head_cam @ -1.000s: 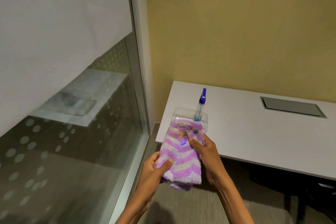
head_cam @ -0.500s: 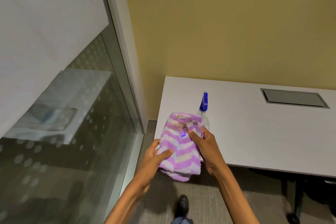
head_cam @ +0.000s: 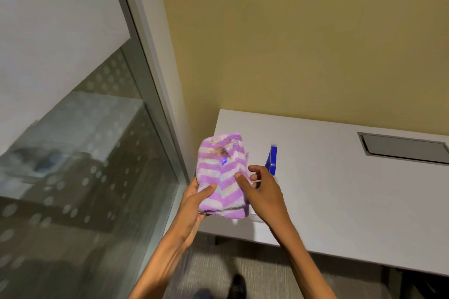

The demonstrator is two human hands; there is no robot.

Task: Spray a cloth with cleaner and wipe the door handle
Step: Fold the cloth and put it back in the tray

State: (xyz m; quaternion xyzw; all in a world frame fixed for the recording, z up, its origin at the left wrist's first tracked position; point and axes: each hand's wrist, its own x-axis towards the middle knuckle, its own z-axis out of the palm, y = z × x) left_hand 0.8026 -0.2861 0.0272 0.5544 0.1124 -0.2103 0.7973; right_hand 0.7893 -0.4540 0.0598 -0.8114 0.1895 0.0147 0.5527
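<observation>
A folded purple-and-white chevron cloth [head_cam: 222,172] with a brown stain near its top is held upright over the left corner of the white desk [head_cam: 340,189]. My left hand [head_cam: 194,204] grips its lower left edge, thumb on the front. My right hand [head_cam: 261,189] sits at the cloth's right edge with its fingers spread apart, the thumb still touching the fabric. Just behind my right hand stands the spray bottle [head_cam: 271,160], only its blue nozzle showing. No door handle is in view.
A frosted, dotted glass wall [head_cam: 73,177] with a metal frame [head_cam: 155,94] runs along the left. A yellow wall rises behind the desk. A grey cable hatch [head_cam: 403,148] is set in the desk at right. My shoe [head_cam: 238,286] shows on grey carpet below.
The view has swung left and up. The cloth has shifted left, off the bottle. My right hand's fingers have opened and loosened from the cloth; the left keeps hold.
</observation>
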